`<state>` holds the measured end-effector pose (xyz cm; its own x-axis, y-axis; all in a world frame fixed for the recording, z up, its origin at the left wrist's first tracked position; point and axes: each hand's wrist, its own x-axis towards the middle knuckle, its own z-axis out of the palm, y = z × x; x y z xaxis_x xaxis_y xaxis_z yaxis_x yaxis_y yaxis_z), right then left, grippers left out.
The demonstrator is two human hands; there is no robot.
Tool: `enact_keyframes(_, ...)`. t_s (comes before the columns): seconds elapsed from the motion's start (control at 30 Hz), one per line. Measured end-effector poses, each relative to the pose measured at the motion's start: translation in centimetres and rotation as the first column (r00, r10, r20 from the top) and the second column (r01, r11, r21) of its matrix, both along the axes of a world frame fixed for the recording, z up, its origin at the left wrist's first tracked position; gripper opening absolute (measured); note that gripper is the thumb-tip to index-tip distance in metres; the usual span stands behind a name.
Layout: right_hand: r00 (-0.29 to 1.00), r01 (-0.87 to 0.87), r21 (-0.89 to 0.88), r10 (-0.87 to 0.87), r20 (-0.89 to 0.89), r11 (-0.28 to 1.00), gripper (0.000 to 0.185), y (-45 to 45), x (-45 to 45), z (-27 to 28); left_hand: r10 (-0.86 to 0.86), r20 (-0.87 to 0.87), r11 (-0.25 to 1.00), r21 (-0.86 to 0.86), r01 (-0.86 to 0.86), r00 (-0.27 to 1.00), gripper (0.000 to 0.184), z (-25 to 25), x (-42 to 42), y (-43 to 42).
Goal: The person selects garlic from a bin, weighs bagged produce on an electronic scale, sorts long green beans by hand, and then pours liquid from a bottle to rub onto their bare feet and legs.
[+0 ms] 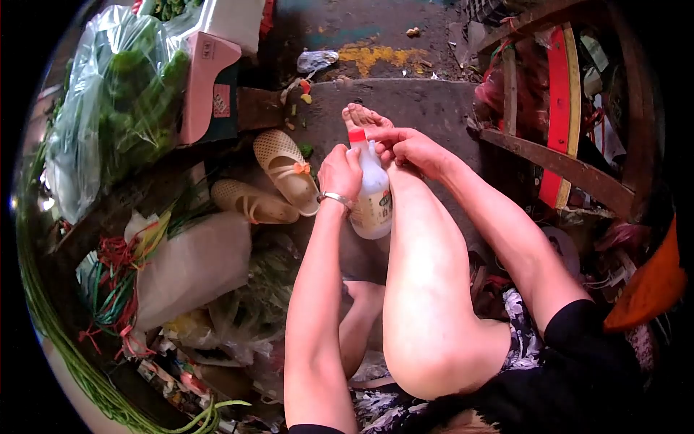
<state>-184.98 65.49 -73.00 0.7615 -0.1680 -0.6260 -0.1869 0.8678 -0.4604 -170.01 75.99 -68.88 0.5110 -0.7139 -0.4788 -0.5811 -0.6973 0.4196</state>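
A translucent white plastic bottle with a red cap and a printed label is held tilted against my bare shin. My left hand, with a bracelet at the wrist, is closed round the bottle's left side near the neck. On the other side, my right hand has its fingers curled in a pinch beside the bottle's neck, over my ankle. What its fingertips hold, if anything, is hidden. Beyond both hands, my bare foot rests on the dark floor.
Two beige perforated shoes lie left of the bottle. Green vegetables in a clear bag and a pink box stand upper left. Coloured ties and long green beans are lower left. A wooden frame stands right.
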Motion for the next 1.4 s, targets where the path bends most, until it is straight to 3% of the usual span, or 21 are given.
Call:
enact_keyframes(0.23,0.999,-0.004,-0.031,0.003,-0.036,1.000,0.057,-0.1,0.0,-0.7,0.008,-0.003,1.000,-0.007,-0.008,1.000,0.031,-0.5,0.1,0.1)
enact_keyframes(0.53,0.992,-0.038,-0.168,0.017,-0.121,0.985,0.058,0.2,0.7,-2.1,0.016,0.003,0.990,-0.141,-0.015,1.000,0.026,0.1,-0.9,2.6)
enact_keyframes(0.6,0.995,-0.055,-0.229,0.034,-0.096,0.972,0.045,0.6,1.0,-2.9,0.024,0.003,0.989,-0.148,-0.023,1.000,0.026,0.1,-0.8,2.5)
enact_keyframes(0.7,0.996,-0.012,-0.142,0.000,-0.085,0.990,0.058,0.3,0.5,-2.5,0.017,0.024,0.987,-0.159,-0.013,1.000,0.025,-0.3,-0.2,1.8)
enact_keyframes(0.83,0.983,0.066,-0.178,-0.095,-0.157,0.982,0.058,0.2,0.0,-2.6,0.033,-0.013,0.994,-0.107,-0.034,0.999,0.025,-0.3,0.3,2.0)
enact_keyframes(0.9,0.990,0.035,-0.453,-0.094,-0.108,0.891,0.055,0.9,-0.3,-3.2,0.053,-0.027,0.991,-0.120,-0.056,0.998,0.025,0.1,0.3,2.4)
enact_keyframes(0.93,0.990,0.034,-0.448,-0.093,-0.110,0.894,0.055,1.0,-0.4,-3.2,0.073,-0.037,0.988,-0.137,-0.077,0.997,0.024,0.3,0.3,2.6)
enact_keyframes(1.0,0.980,-0.175,-0.763,0.039,-0.193,0.622,0.047,0.8,-0.7,-3.2,0.065,-0.036,0.985,-0.155,-0.069,0.997,0.023,0.9,0.0,2.8)
enact_keyframes(1.03,0.981,-0.174,-0.761,0.039,-0.192,0.625,0.047,1.0,-0.6,-3.7,0.048,-0.022,0.984,-0.168,-0.051,0.999,0.022,1.3,-0.3,2.9)
enact_keyframes(1.1,0.967,-0.254,-0.852,0.090,-0.240,0.457,0.044,1.0,-0.2,-3.5,0.011,0.010,0.982,-0.186,-0.009,1.000,0.020,1.5,-0.8,3.5)
enact_keyframes(1.23,0.907,-0.407,-0.757,0.131,-0.399,0.511,0.046,0.7,0.0,0.0,0.042,-0.009,0.976,-0.214,-0.043,0.999,0.018,1.6,-1.7,5.1)
enact_keyframes(1.3,0.841,-0.541,-0.749,0.222,-0.494,0.382,0.042,0.2,0.6,0.4,0.033,0.003,0.973,-0.229,-0.032,0.999,0.017,1.7,-2.2,5.6)
enact_keyframes(1.33,0.841,-0.540,-0.750,0.222,-0.493,0.382,0.042,0.0,0.9,0.2,0.024,0.016,0.969,-0.247,-0.019,1.000,0.016,1.8,-2.4,5.8)
enact_keyframes(1.37,0.833,-0.551,-0.750,0.194,-0.518,0.366,0.052,-0.2,1.3,-0.2,0.025,0.018,0.969,-0.247,-0.019,1.000,0.016,1.9,-2.6,5.9)
enact_keyframes(1.4,0.824,-0.563,-0.749,0.164,-0.542,0.349,0.075,-0.4,1.6,-0.6,0.020,0.040,0.966,-0.260,-0.009,0.999,0.016,1.9,-2.9,6.0)
